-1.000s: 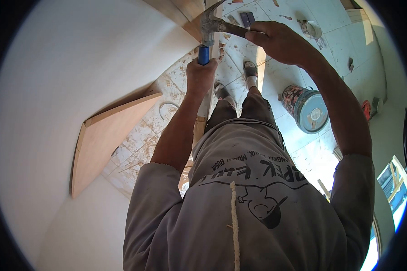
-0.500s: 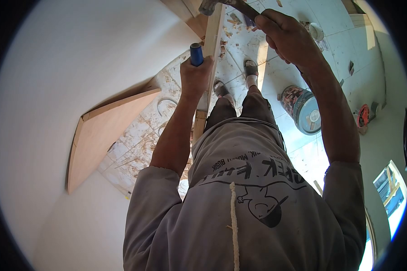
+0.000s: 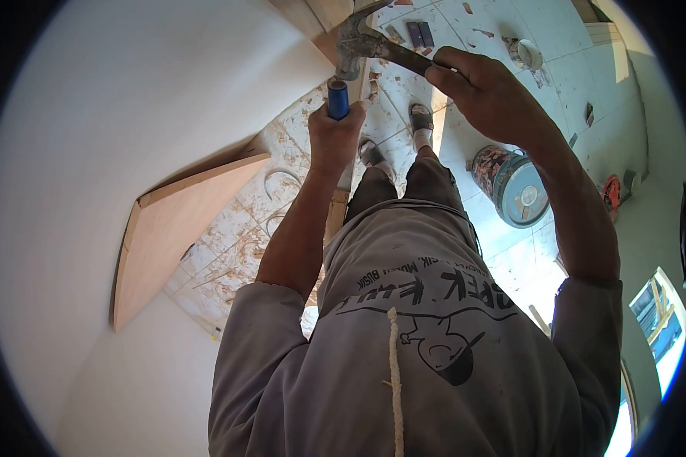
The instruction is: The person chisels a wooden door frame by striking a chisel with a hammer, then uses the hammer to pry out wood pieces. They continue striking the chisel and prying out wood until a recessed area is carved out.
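My left hand [image 3: 334,141] is wrapped round a blue-handled chisel [image 3: 338,100], its capped end pointing up; the blade is hidden below my fist. Just above that end is the head of a claw hammer [image 3: 351,46], very near or touching it. My right hand [image 3: 488,95] grips the hammer by its dark handle, which slants down to the right. Beside and behind my left hand runs a long wooden board [image 3: 363,68], partly covered by the hand and the hammer head.
A wooden panel [image 3: 183,221] leans by the white wall [image 3: 129,99] at left. Shavings litter the tiled floor [image 3: 229,236]. On the right stand a lidded bucket [image 3: 526,194] and a white container [image 3: 524,53]. Dark hinge-like plates [image 3: 419,34] lie at the top. My sandalled feet [image 3: 421,118] are below.
The hammer has come down and left, its head now at the chisel's end. My right hand has lowered with it. My left hand and the chisel have shifted slightly down and right.
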The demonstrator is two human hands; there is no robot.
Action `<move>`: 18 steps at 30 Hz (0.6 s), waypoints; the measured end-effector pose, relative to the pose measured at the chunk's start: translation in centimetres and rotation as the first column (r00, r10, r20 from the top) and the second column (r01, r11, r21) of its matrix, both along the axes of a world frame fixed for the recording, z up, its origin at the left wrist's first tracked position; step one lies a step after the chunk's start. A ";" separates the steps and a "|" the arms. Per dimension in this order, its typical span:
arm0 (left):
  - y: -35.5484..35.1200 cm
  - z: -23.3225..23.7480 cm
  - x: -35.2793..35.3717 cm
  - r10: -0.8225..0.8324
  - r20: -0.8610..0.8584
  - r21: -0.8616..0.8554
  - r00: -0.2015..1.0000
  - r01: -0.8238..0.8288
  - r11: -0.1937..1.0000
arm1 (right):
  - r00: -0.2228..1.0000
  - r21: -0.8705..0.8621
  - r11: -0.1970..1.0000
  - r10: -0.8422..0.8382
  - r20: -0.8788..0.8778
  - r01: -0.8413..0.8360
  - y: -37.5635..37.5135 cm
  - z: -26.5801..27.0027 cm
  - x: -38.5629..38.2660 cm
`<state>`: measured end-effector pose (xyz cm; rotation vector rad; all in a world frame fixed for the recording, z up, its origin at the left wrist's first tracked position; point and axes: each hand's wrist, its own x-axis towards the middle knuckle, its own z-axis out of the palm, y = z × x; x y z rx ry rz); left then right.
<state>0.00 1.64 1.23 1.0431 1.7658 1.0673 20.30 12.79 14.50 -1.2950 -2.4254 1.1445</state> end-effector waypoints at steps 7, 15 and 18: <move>1.2 -0.6 0.4 0.044 0.037 -0.094 0.998 -0.041 0.995 | 0.980 0.115 0.978 -0.161 -0.118 0.174 2.7 1.7 -0.8; 1.5 -0.2 0.4 0.054 0.012 -0.180 0.998 -0.051 0.982 | 0.954 0.371 0.924 0.027 -0.298 0.090 3.3 -0.6 0.1; 1.7 0.5 0.6 0.110 0.102 -0.255 0.989 -0.081 0.964 | 0.947 0.516 0.846 0.045 -0.318 0.133 3.8 -2.4 -0.2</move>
